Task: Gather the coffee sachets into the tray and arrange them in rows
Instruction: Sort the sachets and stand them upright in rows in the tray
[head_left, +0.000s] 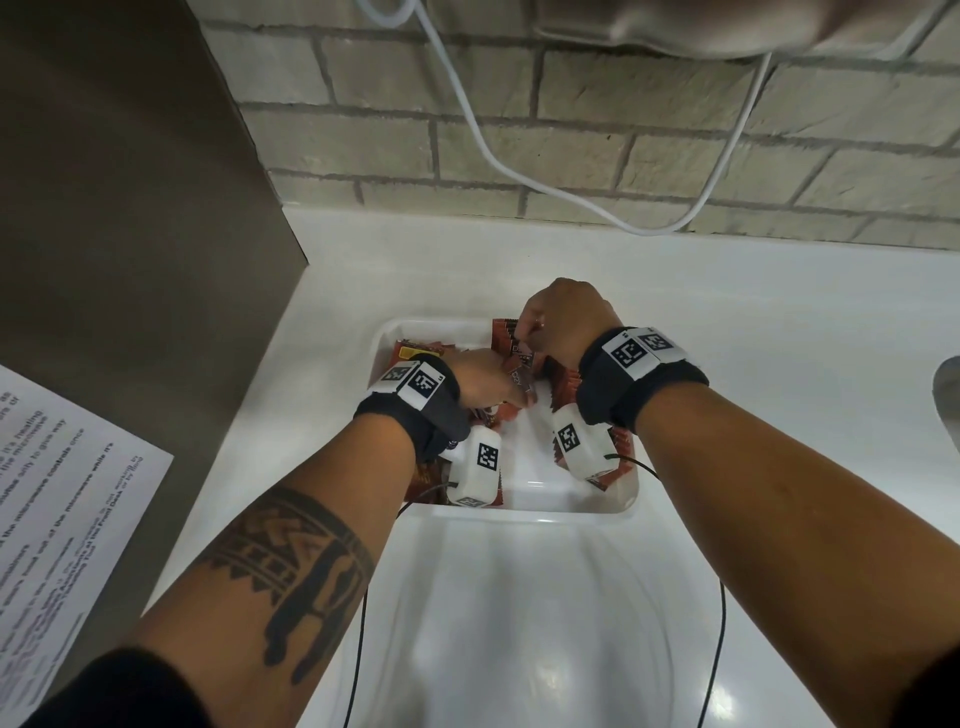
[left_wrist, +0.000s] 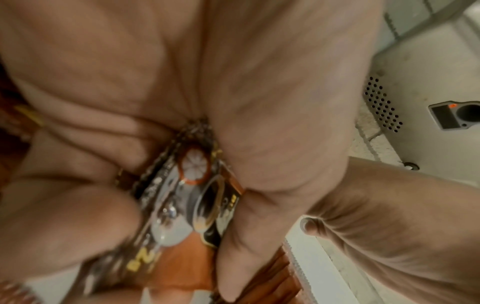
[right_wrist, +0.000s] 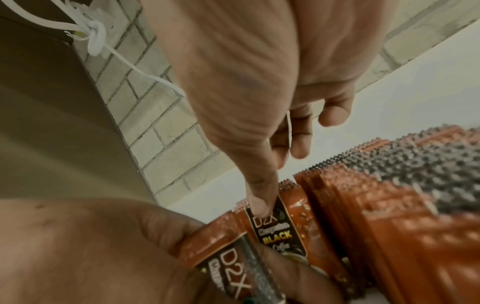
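A white tray (head_left: 519, 514) sits on the white counter (head_left: 779, 322) with both hands inside it. My left hand (head_left: 511, 395) grips a small bundle of orange-brown coffee sachets (head_left: 519, 376), held between thumb and fingers in the left wrist view (left_wrist: 182, 195). My right hand (head_left: 527, 335) pinches the top of one sachet (right_wrist: 280, 232) labelled black coffee, with its thumb (right_wrist: 259, 203) on the front. A row of sachets (right_wrist: 376, 205) stands on edge along the tray's right side. More sachets (head_left: 415, 351) lie at the tray's left, partly hidden by my wrists.
A brown cabinet side (head_left: 130, 234) rises at the left, with a printed paper sheet (head_left: 62, 519) on it. A white cable (head_left: 519, 166) hangs across the brick wall (head_left: 649, 130) behind the counter. A grey object (head_left: 948, 395) shows at the right edge.
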